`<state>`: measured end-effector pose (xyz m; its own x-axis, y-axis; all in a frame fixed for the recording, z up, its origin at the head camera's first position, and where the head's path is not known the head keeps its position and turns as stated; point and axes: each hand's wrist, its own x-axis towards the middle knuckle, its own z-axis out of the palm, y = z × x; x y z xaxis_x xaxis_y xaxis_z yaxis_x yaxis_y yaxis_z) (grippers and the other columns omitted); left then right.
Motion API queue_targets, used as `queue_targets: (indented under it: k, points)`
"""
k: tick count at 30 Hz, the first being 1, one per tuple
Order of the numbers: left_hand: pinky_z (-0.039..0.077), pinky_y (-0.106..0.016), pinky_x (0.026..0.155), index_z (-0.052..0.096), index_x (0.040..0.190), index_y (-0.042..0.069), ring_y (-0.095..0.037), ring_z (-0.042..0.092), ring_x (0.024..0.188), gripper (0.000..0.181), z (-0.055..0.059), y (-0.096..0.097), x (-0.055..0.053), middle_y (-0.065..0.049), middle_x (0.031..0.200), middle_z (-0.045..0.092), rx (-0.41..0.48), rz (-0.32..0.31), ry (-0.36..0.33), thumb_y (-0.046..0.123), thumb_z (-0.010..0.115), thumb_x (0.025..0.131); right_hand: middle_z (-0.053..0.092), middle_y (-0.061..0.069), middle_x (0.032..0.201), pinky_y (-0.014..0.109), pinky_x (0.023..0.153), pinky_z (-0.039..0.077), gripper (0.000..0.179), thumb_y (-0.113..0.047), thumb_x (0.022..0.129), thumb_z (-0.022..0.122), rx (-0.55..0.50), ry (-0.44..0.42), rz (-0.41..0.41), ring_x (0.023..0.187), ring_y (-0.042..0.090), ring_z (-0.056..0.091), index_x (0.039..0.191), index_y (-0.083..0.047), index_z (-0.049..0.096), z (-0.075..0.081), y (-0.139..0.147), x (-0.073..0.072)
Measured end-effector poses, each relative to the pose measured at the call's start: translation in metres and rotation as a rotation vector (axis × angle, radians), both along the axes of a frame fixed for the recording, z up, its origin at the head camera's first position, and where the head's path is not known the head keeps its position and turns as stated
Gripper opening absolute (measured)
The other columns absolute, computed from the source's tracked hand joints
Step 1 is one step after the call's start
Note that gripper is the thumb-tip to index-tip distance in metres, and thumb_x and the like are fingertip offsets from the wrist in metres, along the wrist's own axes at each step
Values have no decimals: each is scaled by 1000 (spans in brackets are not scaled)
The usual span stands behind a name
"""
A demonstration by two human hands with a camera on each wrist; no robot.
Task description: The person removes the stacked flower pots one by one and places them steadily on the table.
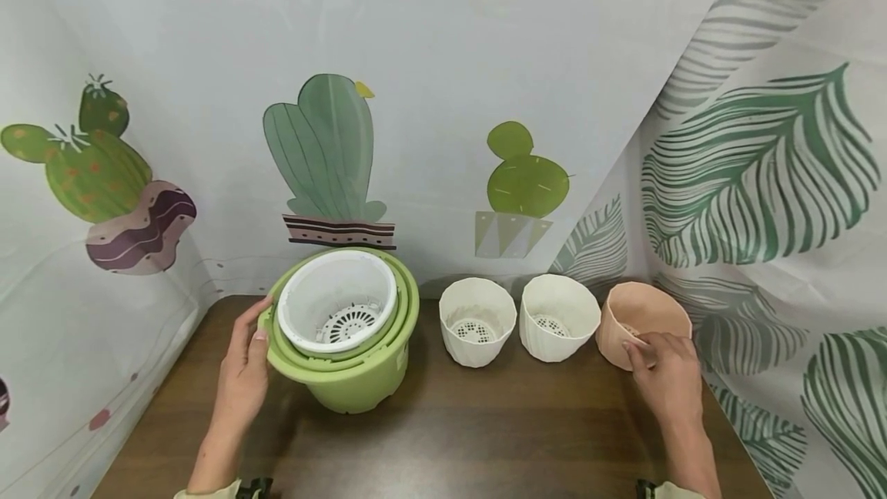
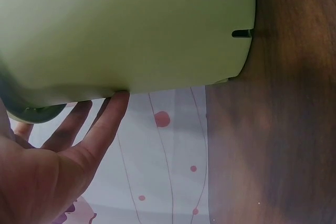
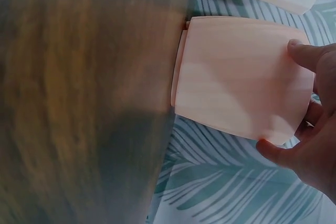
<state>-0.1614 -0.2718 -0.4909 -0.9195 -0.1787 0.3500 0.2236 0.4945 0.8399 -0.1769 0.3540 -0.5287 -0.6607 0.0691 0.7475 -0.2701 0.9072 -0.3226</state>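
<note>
At the left of the head view, a green flowerpot [image 1: 339,391] stands on the table with a smaller green pot and a white pot [image 1: 301,295] nested inside it. My left hand [image 1: 244,360] grips its left rim; in the left wrist view the fingers [image 2: 107,124] lie along the pot's outer side. On the far right, my right hand [image 1: 668,380] pinches the near rim of a peach flowerpot [image 1: 647,306]. The right wrist view shows thumb and fingertips about the upper part of the peach pot [image 3: 239,72], whose base is at the table.
Two white flowerpots [image 1: 478,349] [image 1: 560,341] with perforated bottoms stand between the green stack and the peach pot. A brown wooden table [image 1: 457,437] lies under everything. Behind and at both sides hangs a white cloth [image 1: 443,37] printed with cacti and leaves.
</note>
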Motion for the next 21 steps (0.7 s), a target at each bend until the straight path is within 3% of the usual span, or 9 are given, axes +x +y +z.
queue_targets:
  k: [14,21]
  points:
    - [49,-10,86,37,166,28,1,58,113,49,0,0,0,-16,151,55,18,-9,7,20,33,117,68,25,85,58,77,36,25,-12,76,83,26,128,43,79,49,56,88,7,73,6,2,1]
    - [50,-11,83,39,165,29,0,59,109,49,1,1,0,-14,150,57,1,12,8,20,33,117,69,27,93,61,78,39,32,-21,83,80,39,106,34,86,53,55,98,6,76,14,0,5]
